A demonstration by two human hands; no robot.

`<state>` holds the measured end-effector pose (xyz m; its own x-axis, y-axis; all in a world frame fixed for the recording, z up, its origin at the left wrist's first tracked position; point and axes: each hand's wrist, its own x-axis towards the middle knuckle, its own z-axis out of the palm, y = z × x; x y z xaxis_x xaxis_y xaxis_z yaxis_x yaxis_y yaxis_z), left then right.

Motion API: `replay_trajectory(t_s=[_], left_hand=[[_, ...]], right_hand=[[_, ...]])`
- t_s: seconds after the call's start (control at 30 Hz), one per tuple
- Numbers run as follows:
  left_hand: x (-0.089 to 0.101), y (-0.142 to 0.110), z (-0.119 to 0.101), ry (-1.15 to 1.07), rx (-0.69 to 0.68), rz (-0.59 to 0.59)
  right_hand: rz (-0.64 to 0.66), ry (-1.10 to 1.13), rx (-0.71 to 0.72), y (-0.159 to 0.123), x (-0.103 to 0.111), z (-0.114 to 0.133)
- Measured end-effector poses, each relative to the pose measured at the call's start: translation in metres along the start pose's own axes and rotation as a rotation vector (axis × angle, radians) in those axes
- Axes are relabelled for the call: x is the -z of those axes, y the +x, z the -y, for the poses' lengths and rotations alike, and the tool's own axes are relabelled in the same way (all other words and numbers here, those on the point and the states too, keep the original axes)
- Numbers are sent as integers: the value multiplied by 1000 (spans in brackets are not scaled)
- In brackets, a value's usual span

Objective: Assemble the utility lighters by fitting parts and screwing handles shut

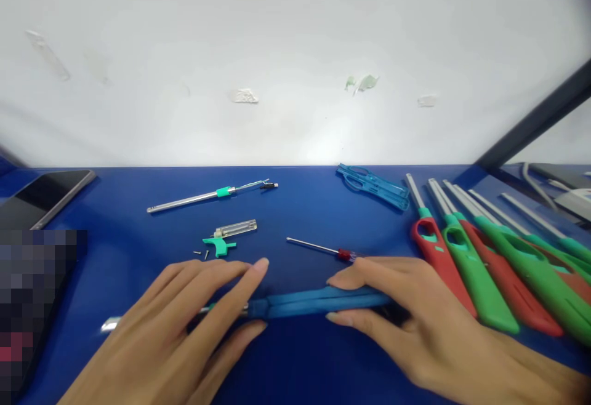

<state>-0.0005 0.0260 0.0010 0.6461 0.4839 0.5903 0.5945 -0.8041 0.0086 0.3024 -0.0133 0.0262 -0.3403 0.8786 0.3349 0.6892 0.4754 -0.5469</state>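
A long-reach lighter with a blue handle lies crosswise in front of me, its metal tube pointing left. My right hand pinches the handle between thumb and fingers near its right end. Over the tube side rests my left hand, its fingers curled loosely around the lighter and hiding most of the tube; only the metal tip shows beyond it. Just behind the right fingers lies a screwdriver with a red handle. A green trigger, a clear fuel tank and two small screws sit beyond my left hand.
Farther back lie a loose metal tube with a green collar and wires, and a blue handle shell. Several red and green lighters fill the right side. A phone is at the left, against the white wall.
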Motion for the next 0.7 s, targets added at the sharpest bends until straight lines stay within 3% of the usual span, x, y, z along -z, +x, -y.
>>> replay_trajectory(t_s=[0.1, 0.27, 0.43, 0.57, 0.7], left_hand=[[-5, 3, 2, 41, -4, 17], [-5, 5, 9, 93, -110, 68], [-4, 0, 5, -20, -92, 33], [-2, -4, 0, -66, -38, -27], [-3, 2, -3, 26, -45, 42]], right_hand=[[-39, -58, 24, 2, 2, -5], [34, -40, -39, 7, 3, -8], [21, -43, -3, 1, 0, -4], [-60, -94, -29, -3, -3, 0], [-5, -81, 14, 0, -4, 0]])
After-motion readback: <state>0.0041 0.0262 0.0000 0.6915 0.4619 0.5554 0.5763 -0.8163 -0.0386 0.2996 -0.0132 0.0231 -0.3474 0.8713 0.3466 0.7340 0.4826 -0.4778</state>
